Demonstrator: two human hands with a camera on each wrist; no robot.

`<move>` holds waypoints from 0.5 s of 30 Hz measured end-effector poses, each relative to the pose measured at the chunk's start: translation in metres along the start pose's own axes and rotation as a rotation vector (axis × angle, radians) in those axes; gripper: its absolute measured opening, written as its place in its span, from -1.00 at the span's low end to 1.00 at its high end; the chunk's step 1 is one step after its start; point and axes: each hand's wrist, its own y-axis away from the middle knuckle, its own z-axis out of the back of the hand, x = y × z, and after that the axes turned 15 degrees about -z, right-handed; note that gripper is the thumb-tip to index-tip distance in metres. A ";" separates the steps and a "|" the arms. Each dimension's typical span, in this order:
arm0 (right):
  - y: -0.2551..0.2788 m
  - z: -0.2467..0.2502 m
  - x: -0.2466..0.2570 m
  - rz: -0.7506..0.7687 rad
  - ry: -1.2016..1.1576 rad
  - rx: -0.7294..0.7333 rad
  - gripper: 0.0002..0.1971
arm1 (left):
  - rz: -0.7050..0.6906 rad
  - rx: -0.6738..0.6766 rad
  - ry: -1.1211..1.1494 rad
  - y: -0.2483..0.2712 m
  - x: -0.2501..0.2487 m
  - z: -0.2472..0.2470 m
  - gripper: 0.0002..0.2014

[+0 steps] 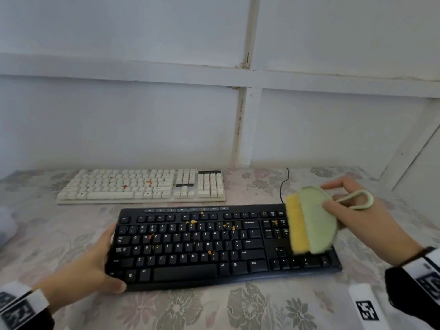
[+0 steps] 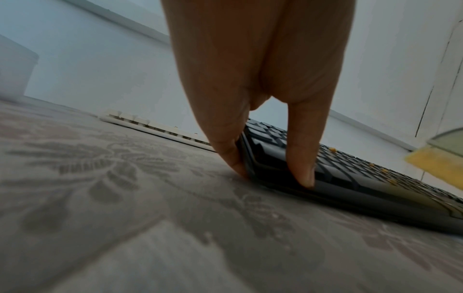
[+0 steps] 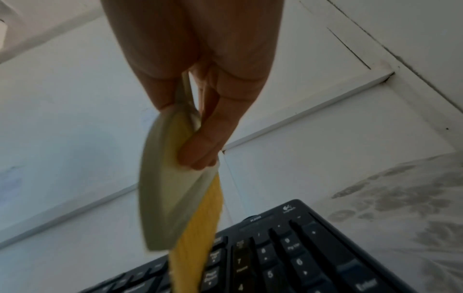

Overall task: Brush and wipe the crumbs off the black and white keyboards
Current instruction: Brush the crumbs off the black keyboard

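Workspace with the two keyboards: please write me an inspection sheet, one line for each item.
Surface: table under a flowered cloth.
Job's things: black keyboard in front, orange crumbs on its keys; white keyboard behind it, crumbs on it too; green brush with yellow bristles over the black keyboard's right end.
Clutter: white card with a black marker at the front right.
Hands: left hand grips the black keyboard's left end; right hand holds the brush.
Cables: black cable runs behind the black keyboard.
Surroundings: white panelled wall.
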 end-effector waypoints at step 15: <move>0.022 -0.012 -0.009 -0.099 0.143 0.238 -0.85 | 0.002 0.018 -0.004 -0.001 0.005 0.002 0.07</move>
